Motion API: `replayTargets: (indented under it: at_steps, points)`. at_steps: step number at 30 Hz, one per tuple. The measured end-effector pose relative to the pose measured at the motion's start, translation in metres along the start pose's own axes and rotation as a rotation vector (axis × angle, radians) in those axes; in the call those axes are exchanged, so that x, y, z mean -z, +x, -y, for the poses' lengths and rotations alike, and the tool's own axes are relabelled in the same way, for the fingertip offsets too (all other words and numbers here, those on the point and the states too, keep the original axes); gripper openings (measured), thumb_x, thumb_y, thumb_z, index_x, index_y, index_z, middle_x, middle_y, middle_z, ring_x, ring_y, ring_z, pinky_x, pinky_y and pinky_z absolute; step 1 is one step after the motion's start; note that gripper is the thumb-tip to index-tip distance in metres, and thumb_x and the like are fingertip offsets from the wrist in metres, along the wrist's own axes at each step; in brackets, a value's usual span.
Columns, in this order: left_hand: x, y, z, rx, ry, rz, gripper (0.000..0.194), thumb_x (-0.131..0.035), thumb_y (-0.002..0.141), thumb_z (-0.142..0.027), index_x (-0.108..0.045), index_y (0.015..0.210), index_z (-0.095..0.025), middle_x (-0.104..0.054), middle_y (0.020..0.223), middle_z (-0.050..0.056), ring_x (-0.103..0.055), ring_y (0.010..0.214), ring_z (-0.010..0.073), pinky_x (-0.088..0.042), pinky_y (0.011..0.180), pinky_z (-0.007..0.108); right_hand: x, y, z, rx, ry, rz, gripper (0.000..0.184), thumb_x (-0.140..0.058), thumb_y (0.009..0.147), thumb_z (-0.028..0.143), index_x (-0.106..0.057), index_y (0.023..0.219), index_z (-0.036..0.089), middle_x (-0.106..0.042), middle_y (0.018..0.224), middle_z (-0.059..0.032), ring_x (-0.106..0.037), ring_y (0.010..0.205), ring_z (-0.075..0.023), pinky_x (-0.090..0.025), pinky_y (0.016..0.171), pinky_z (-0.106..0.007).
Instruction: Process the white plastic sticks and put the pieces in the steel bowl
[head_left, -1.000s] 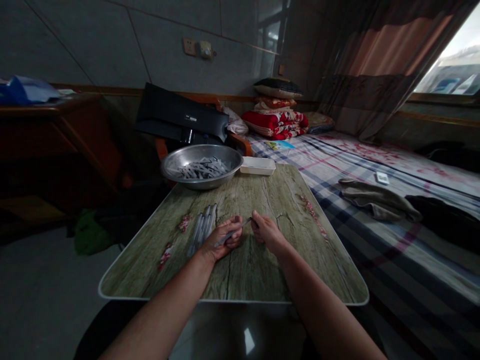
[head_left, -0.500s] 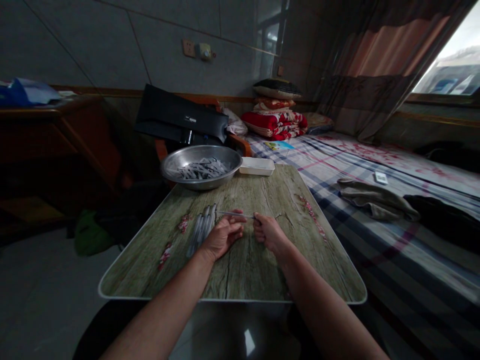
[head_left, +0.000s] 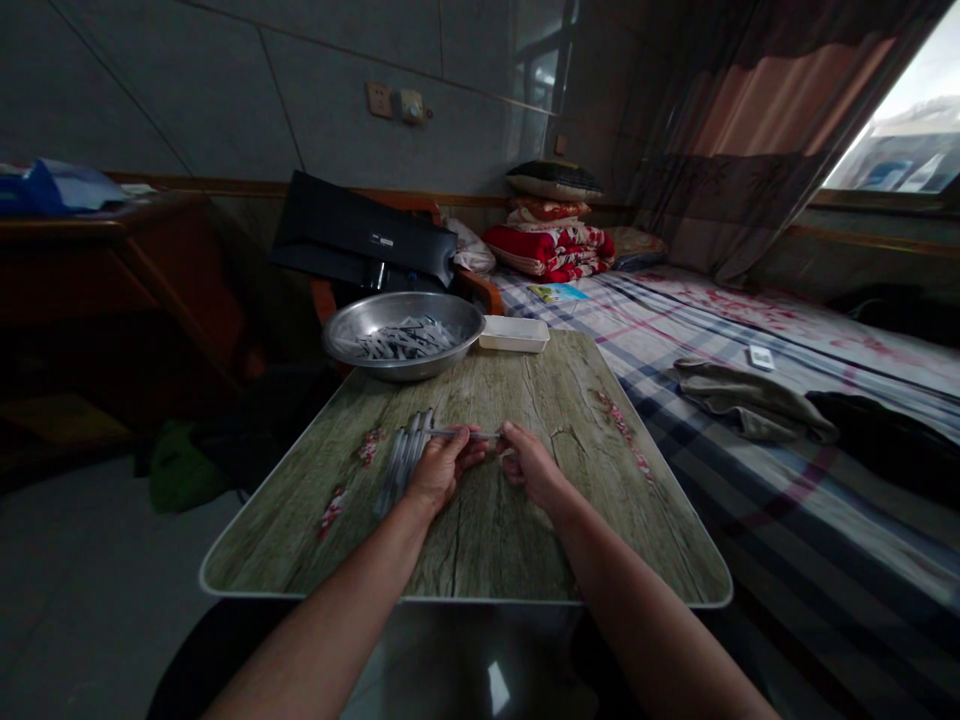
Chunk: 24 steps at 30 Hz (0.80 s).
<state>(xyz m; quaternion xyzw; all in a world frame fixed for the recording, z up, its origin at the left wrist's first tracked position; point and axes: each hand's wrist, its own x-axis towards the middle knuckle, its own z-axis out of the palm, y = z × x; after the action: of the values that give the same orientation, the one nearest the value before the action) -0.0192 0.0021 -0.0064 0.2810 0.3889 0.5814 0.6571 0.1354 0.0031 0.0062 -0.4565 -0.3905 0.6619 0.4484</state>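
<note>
A thin, pale, pen-like tube (head_left: 442, 432) is held level between my two hands, over the table. My left hand (head_left: 446, 470) pinches it between thumb and fingers, its left end sticking out past them. My right hand (head_left: 529, 462) is closed around the tube's right end, so that end is mostly hidden. Just left of my left hand, several similar clear tubes (head_left: 401, 460) with dark tips lie side by side on the wood-patterned table (head_left: 510, 550). My left hand partly covers the nearest ones.
At the table's far left stands a metal basin (head_left: 341, 345) with many small clear and dark pieces in it. Beside it is a white tray (head_left: 514, 335). A bed with a checked sheet (head_left: 637, 350) borders the table's right side. Behind the basin is a black, flat-panelled object (head_left: 360, 235).
My left fingers have closed onto the tube, where they were more spread before. My right hand has shifted slightly left and its grip has changed a little. The tubes on the table stay put.
</note>
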Motion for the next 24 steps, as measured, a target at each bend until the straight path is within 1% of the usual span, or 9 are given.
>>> replayTargets:
  at_steps: [3, 5, 9, 11, 14, 16, 18, 21, 24]
  points:
    - [-0.0007, -0.0012, -0.0007, -0.002, 0.014, 0.000, 0.015, -0.075, 0.079, -0.028, -0.071, 0.082, -0.014, -0.073, 0.077, 0.006, -0.070, 0.073, 0.0193, -0.058, 0.069, 0.029, 0.0011, 0.0041, -0.0048, 0.001, -0.120, -0.017, 0.048, -0.051, 0.081, 0.066, -0.044, 0.067, 0.021, -0.036, 0.050, 0.0077, -0.023, 0.038, -0.0052, -0.012, 0.037, -0.021]
    - [-0.0006, -0.0014, -0.0008, 0.001, 0.020, 0.004, 0.013, -0.073, 0.081, -0.026, -0.071, 0.083, -0.014, -0.073, 0.077, 0.007, -0.070, 0.074, 0.0201, -0.057, 0.071, 0.030, 0.0013, 0.0047, -0.0058, 0.021, -0.171, 0.002, 0.047, -0.052, 0.081, 0.063, -0.041, 0.063, 0.021, -0.032, 0.049, 0.0083, -0.023, 0.038, -0.0055, -0.014, 0.037, -0.022]
    - [0.0003, 0.0003, 0.0005, 0.001, 0.010, 0.009, 0.013, -0.072, 0.083, -0.026, -0.070, 0.085, -0.014, -0.072, 0.077, 0.005, -0.070, 0.074, 0.0185, -0.058, 0.071, 0.029, -0.0011, 0.0006, -0.0021, 0.048, -0.139, 0.000, 0.029, -0.064, 0.075, 0.045, -0.046, 0.081, 0.022, -0.035, 0.051, 0.0108, -0.027, 0.039, -0.0061, -0.015, 0.039, -0.019]
    - [0.0005, 0.0015, 0.0015, -0.003, 0.010, 0.011, 0.015, -0.075, 0.080, -0.028, -0.070, 0.084, -0.015, -0.072, 0.077, 0.005, -0.070, 0.072, 0.0171, -0.058, 0.068, 0.027, -0.0023, -0.0010, -0.0004, 0.035, -0.095, -0.012, 0.032, -0.065, 0.073, 0.042, -0.047, 0.093, 0.024, -0.039, 0.055, 0.0115, -0.028, 0.039, -0.0060, -0.012, 0.039, -0.018]
    - [0.0007, 0.0022, 0.0024, -0.006, 0.026, 0.020, 0.018, -0.078, 0.076, -0.029, -0.071, 0.082, -0.015, -0.072, 0.076, 0.005, -0.070, 0.070, 0.0167, -0.059, 0.064, 0.026, -0.0021, 0.0004, -0.0014, -0.006, -0.097, -0.022, 0.034, -0.058, 0.078, 0.053, -0.047, 0.085, 0.022, -0.042, 0.057, 0.0092, -0.026, 0.038, -0.0050, -0.011, 0.038, -0.019]
    - [0.0007, 0.0019, 0.0021, -0.012, 0.030, 0.026, 0.018, -0.079, 0.074, -0.030, -0.072, 0.081, -0.015, -0.073, 0.075, 0.005, -0.070, 0.070, 0.0171, -0.059, 0.065, 0.027, -0.0011, 0.0025, -0.0033, -0.012, -0.146, -0.021, 0.041, -0.052, 0.081, 0.060, -0.045, 0.073, 0.021, -0.038, 0.053, 0.0084, -0.024, 0.038, -0.0050, -0.012, 0.037, -0.021]
    - [0.0006, 0.0014, 0.0015, -0.013, 0.031, 0.028, 0.019, -0.079, 0.074, -0.030, -0.072, 0.082, -0.014, -0.073, 0.075, 0.005, -0.070, 0.070, 0.0171, -0.059, 0.066, 0.026, -0.0008, 0.0036, -0.0044, -0.007, -0.180, -0.021, 0.041, -0.052, 0.082, 0.059, -0.042, 0.068, 0.021, -0.033, 0.049, 0.0087, -0.023, 0.037, -0.0055, -0.013, 0.036, -0.021]
    - [0.0005, 0.0013, 0.0011, -0.010, 0.019, 0.014, 0.019, -0.079, 0.073, -0.029, -0.071, 0.082, -0.014, -0.073, 0.076, 0.004, -0.070, 0.070, 0.0167, -0.059, 0.065, 0.026, -0.0027, 0.0024, -0.0030, 0.008, -0.127, -0.018, 0.029, -0.060, 0.077, 0.046, -0.044, 0.076, 0.022, -0.034, 0.050, 0.0106, -0.024, 0.037, -0.0060, -0.012, 0.037, -0.020]
    - [0.0008, 0.0016, 0.0018, -0.009, 0.023, 0.000, 0.017, -0.078, 0.075, -0.030, -0.070, 0.083, -0.016, -0.073, 0.076, 0.005, -0.070, 0.071, 0.0175, -0.059, 0.067, 0.028, -0.0050, 0.0010, -0.0009, 0.004, -0.051, -0.037, 0.028, -0.062, 0.074, 0.041, -0.046, 0.089, 0.024, -0.043, 0.057, 0.0106, -0.026, 0.037, -0.0054, -0.009, 0.037, -0.019]
